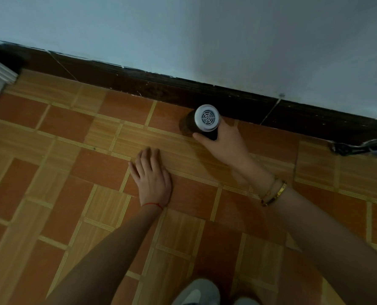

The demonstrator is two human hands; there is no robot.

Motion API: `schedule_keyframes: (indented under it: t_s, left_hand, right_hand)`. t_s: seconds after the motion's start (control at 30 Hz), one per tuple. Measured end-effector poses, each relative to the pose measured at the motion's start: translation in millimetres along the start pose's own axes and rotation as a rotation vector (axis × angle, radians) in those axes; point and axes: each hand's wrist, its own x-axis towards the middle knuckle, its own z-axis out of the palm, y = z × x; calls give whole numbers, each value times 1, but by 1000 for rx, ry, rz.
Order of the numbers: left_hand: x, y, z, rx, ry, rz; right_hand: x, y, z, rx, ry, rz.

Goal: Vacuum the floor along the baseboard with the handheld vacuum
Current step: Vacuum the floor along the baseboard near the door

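— Hands at work: the handheld vacuum point(202, 123) is gripped by the right hand point(225, 143) at the floor's point(73, 139) edge, beside the baseboard point(161, 89); the left hand point(152, 177) is spread flat.

— Advice offered: the nozzle is best kept low and drawn slowly along the baseboard.

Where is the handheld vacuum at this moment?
In the head view, the handheld vacuum is right of centre, gripped by the right hand, close to the dark baseboard.

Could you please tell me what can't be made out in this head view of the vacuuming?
- Vacuum nozzle: hidden behind its own body and vent end.
- Right hand fingers: wrapped behind the vacuum.
- Dark object by the baseboard: cut off by the right edge, blurred.
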Motion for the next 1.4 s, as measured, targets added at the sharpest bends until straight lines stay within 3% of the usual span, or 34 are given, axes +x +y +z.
schedule_keyframes:
  t_s: [0.2, 0.53, 0.8, 1.1, 1.4]
  left_hand:
    - [0, -1, 0, -12, 2, -11]
    - [2, 0, -2, -25, 3, -2]
    - [3, -1, -3, -4, -23, 4]
    - [3, -3, -4, -8, -27, 13]
    - [3, -15, -18, -100, 15, 33]
  right_hand:
    - [10, 1, -6, -82, 121, -3]
    - [20, -21, 23, -46, -56, -83]
    - [31, -27, 25, -161, 82, -96]
    - [36, -46, 51, -64, -147, -136]
    - [43, -53, 52, -179, 105, -69]
